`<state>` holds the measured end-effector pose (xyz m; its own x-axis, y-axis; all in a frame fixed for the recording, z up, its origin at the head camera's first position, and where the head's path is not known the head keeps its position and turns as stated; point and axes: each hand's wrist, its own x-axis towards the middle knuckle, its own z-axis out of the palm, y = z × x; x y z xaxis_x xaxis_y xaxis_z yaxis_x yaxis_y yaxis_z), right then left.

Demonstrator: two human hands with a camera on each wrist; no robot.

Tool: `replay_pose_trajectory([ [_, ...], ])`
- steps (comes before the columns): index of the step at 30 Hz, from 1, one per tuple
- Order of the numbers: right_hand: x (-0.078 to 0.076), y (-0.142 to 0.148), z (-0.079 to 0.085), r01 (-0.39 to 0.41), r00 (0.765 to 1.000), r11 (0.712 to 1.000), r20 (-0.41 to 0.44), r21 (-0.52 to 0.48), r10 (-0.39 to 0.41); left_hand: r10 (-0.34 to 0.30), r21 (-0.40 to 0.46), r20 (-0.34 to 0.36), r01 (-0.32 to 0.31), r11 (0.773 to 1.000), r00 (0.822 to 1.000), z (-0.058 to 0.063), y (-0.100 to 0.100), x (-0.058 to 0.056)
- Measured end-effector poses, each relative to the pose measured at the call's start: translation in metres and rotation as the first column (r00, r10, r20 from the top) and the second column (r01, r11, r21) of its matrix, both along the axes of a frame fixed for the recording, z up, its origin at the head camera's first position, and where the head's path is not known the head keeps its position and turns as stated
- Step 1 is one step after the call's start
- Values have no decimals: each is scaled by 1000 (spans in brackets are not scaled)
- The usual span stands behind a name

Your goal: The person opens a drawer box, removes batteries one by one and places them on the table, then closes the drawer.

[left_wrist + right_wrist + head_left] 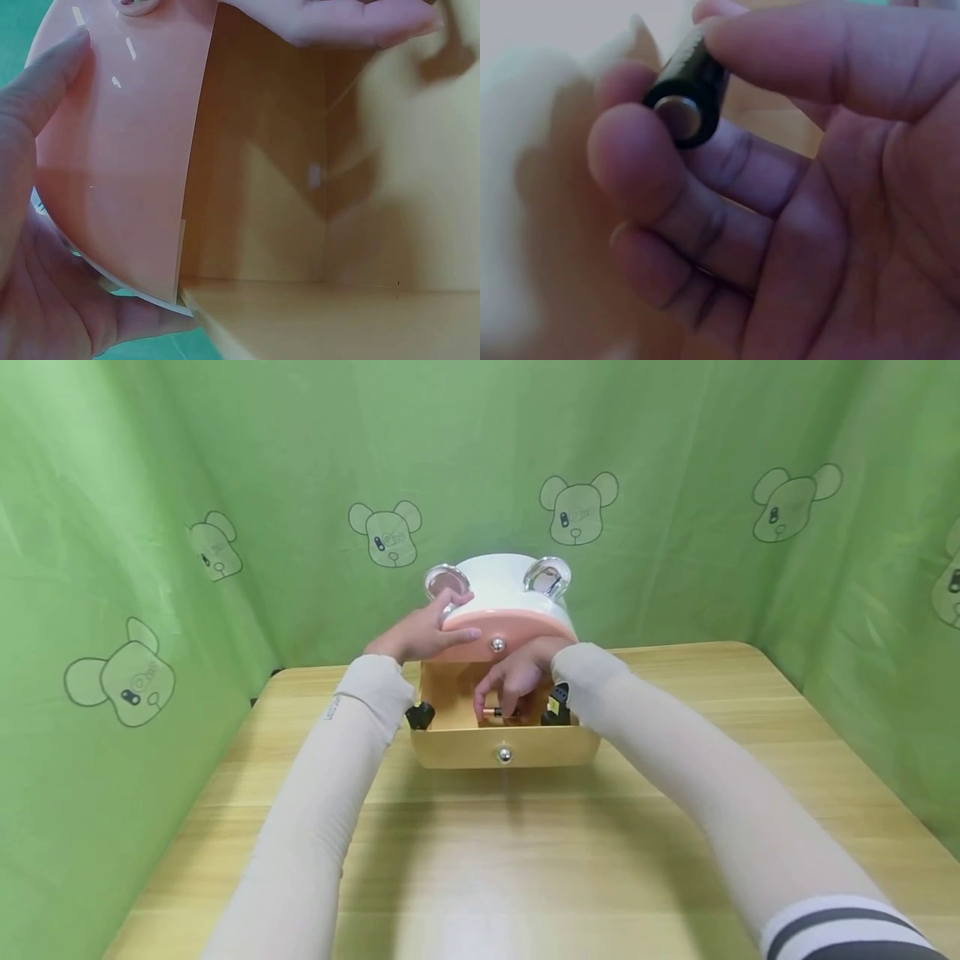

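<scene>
A small bear-eared storage box (495, 578) stands on the table, with a pink upper drawer front (525, 628) and a yellow lower drawer (450, 749) pulled out. My left hand (420, 633) grips the box's upper left side, its thumb (56, 71) on the pink front and the other fingers round the curved edge. Inside the yellow drawer, my right hand (521, 675) pinches a battery (692, 86) between thumb and fingers. The battery is black with a copper-coloured end, and its flat metal end faces the right wrist camera.
Silver ear-shaped rings (548, 578) rise from the box top, and a round silver knob (505, 754) sits on the lower drawer. The wooden table (480, 877) stretches toward me. Green curtains (480, 452) with bear-face prints hang behind and at both sides.
</scene>
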<state>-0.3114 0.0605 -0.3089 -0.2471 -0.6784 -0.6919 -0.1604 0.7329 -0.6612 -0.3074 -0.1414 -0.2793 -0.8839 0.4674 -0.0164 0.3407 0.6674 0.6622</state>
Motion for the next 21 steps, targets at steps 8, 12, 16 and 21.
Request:
replay_pose_trajectory([
  [8, 3, 2, 6, -48, 996, 999, -74, 6, 49, -4, -3, 0, 4, 1000, 1000, 0, 1, -2],
  [12, 4, 3, 8, -64, 993, 998, -99, 13, 65, -6, -6, -3, 6, 1000, 1000, 0, 2, -2],
  [16, 4, 4, 12, -85, 987, 996, -133, 21, 87, -9, -5, -10, 9, 1000, 1000, 0, 3, 0],
  [21, 4, 6, 18, -123, 971, 992, -206, 19, 124, 0, -4, -3, 0, 1000, 1000, 0, 2, 1],
])
